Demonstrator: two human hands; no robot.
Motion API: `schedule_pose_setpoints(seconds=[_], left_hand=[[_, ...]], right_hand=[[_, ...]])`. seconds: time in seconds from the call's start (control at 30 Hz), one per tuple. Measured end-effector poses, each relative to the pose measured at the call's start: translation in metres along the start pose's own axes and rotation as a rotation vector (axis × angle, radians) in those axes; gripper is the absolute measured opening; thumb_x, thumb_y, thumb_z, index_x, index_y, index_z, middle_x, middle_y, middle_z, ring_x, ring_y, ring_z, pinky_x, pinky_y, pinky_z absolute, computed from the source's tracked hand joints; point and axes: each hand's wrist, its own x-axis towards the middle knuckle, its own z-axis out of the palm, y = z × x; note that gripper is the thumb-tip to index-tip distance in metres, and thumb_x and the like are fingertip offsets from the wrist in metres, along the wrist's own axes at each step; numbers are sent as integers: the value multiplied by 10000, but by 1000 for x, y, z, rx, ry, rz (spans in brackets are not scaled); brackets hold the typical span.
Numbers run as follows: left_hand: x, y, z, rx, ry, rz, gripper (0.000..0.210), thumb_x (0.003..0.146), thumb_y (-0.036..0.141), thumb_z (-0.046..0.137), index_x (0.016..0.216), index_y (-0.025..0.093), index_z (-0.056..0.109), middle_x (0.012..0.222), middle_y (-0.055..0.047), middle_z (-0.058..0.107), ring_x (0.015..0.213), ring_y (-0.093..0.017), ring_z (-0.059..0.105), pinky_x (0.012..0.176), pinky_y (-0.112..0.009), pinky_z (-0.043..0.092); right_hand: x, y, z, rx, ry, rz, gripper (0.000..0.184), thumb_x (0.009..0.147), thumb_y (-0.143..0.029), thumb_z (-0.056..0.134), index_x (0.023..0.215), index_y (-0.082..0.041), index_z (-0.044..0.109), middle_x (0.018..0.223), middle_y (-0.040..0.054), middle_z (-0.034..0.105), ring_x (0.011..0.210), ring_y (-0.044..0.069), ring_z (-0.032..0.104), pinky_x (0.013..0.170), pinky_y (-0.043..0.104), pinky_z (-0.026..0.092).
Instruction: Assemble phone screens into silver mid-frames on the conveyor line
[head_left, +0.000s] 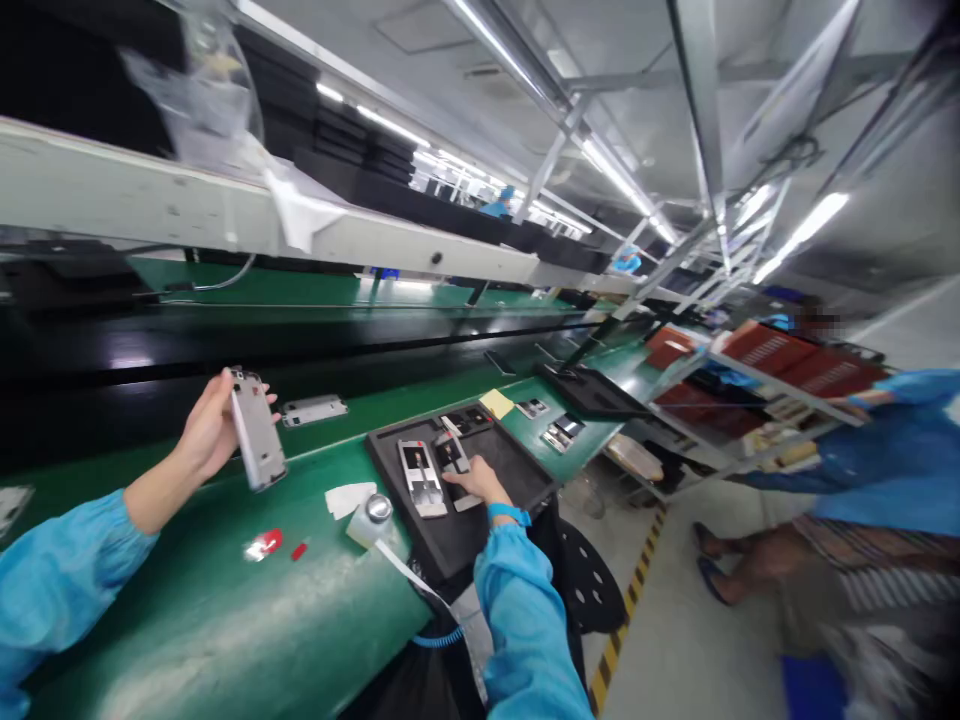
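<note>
My left hand (210, 430) is raised over the green bench, its fingers closed round a silver-grey phone frame (257, 437) held almost upright. Inside a black tray (517, 467), my right hand (481, 482) grips the lower side of a second phone part (452, 456) with a dark, picture-like face. Beside it lies a similar phone part (421, 478) with a red mark at its top. Smaller dark pieces (469, 420) sit at the tray's far edge. Another silver phone frame (315, 410) rests on the dark conveyor strip near my left hand.
A small bottle with a metal cap (379, 508) and a white cloth (350, 499) stand left of the tray. Red film pieces (264, 545) lie on the green bench (225, 630). A yellow pad (496, 403) is behind the tray. A person in blue (877, 470) handles a rack at right.
</note>
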Motion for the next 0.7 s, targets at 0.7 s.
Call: schedule_pose_setpoints(seconds=[0.7], left_hand=[[-132, 10, -72, -293, -694, -102, 776, 1041, 673, 483, 1635, 174, 470, 1017, -171, 793, 849, -277, 737, 820, -369, 560]], right_hand=[[-253, -233, 52, 1185, 142, -617, 491, 1038, -627, 542, 1287, -230, 688, 1343, 127, 728, 1262, 276, 680, 1101, 465, 529]])
